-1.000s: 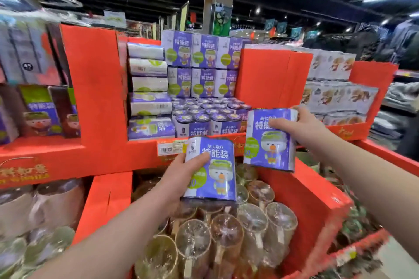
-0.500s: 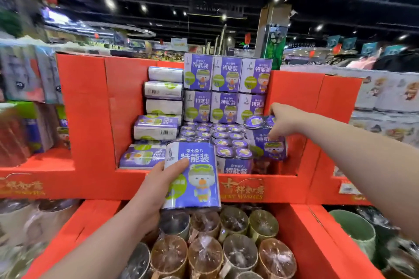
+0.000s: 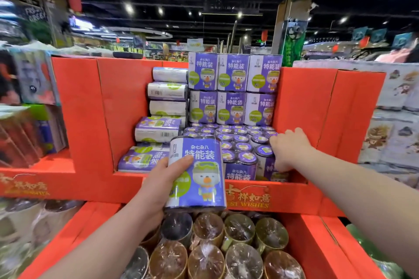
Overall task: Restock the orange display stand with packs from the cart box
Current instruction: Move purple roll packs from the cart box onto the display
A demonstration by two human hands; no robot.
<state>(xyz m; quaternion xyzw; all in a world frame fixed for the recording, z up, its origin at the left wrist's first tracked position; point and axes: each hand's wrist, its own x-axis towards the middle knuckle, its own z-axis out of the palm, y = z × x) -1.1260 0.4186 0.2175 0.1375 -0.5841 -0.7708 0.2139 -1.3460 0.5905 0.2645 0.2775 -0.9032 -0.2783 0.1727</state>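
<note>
The orange display stand (image 3: 127,102) fills the middle of the head view. Its shelf holds purple-and-white packs (image 3: 233,88), some stacked upright at the back, some lying sideways at the left. My left hand (image 3: 156,188) grips one purple pack (image 3: 199,174) upright, in front of the shelf's front lip. My right hand (image 3: 288,147) reaches into the shelf's right front corner, its fingers curled over another purple pack (image 3: 269,169) that stands among the front row, close to the orange side wall. The cart box is out of view.
Below the shelf, an orange bin (image 3: 317,247) holds several plastic-wrapped mugs (image 3: 226,247). Boxed goods (image 3: 29,124) fill the stand to the left and pale printed packs (image 3: 394,124) the one to the right. Shop aisles stretch behind.
My right hand has lowered its pack into the shelf's right front corner. My left hand has lifted its pack a little closer to the shelf. The view has moved nearer the stand.
</note>
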